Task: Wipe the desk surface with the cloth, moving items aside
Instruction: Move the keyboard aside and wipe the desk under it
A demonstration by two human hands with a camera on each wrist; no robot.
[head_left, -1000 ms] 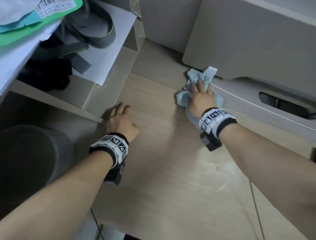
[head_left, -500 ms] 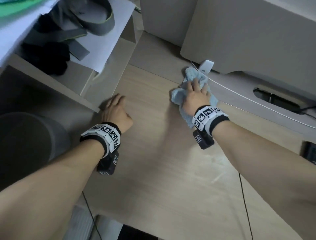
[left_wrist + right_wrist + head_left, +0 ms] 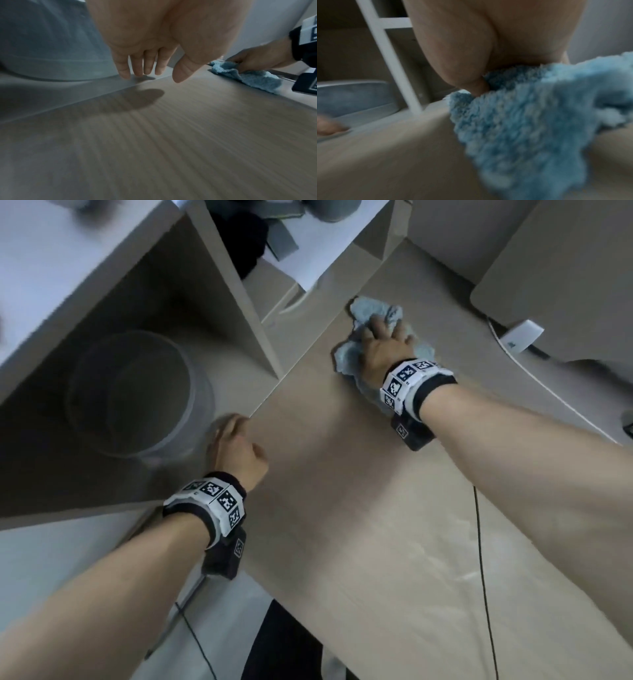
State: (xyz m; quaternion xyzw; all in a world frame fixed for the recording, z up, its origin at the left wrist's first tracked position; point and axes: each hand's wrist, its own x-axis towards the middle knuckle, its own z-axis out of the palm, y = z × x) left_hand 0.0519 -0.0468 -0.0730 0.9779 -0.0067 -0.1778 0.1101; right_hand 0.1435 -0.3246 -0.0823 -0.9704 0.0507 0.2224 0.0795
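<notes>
A fluffy light-blue cloth (image 3: 368, 311) lies bunched on the pale wood desk (image 3: 342, 525), towards its far left. My right hand (image 3: 385, 332) sits on top of it, fingers curled into the bunch. In the right wrist view the thumb digs into the cloth (image 3: 530, 121). The left wrist view shows the cloth (image 3: 254, 79) tucked under that hand. My left hand (image 3: 227, 429) is at the desk's left edge, holding nothing. Its fingers (image 3: 123, 67) are straight and point down, tips touching the edge strip.
A grey round bin (image 3: 137, 395) stands below the desk's left edge, under a shelf unit (image 3: 239, 313) with papers and dark items. A large white device (image 3: 565, 285) with a white tag (image 3: 522, 335) fills the far right. A thin black cable (image 3: 481, 559) crosses the desk.
My right hand has swept the cloth leftwards, away from the white device and towards the shelf. My left hand has slid back along the desk's left edge, beside the bin.
</notes>
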